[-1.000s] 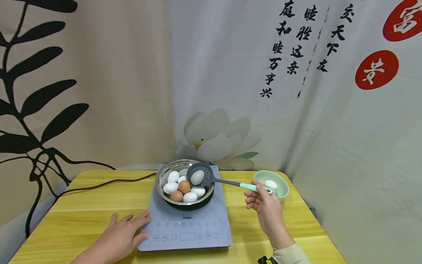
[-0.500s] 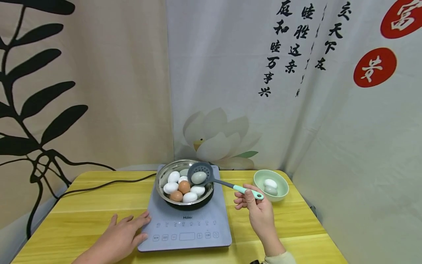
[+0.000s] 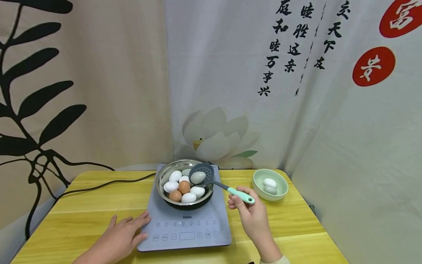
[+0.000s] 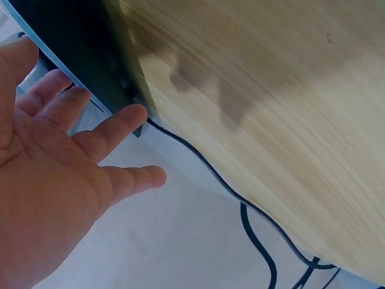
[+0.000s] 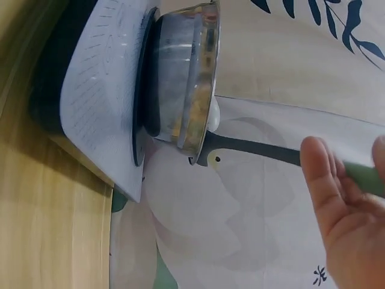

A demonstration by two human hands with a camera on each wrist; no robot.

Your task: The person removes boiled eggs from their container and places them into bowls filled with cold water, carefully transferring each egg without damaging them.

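My right hand [image 3: 252,216] grips the mint handle of a grey slotted spoon [image 3: 207,173]. A pale greenish egg [image 3: 198,178] lies in the spoon's bowl, at the right side of a steel pot [image 3: 159,183]. White and brown eggs fill the pot, among them a brown egg [image 3: 184,187]. Underneath is a flat induction cooker [image 3: 184,234]. My left hand [image 3: 118,234] rests with spread fingers at the cooker's left edge. In the right wrist view the spoon [image 5: 258,149] runs from the pot [image 5: 174,78] to my fingers; the left wrist view shows my left hand [image 4: 60,156] holding nothing.
A light green bowl [image 3: 282,190] with a white and a greenish egg stands at the table's right back. A black cord [image 3: 108,182] crosses the wooden table [image 3: 82,205] from the cooker's back left. Curtains hang close behind.
My right hand has moved left and toward me, and the spoon handle has swung away from the green bowl. The spoon's head with its egg stays over the pot. The left hand keeps still.
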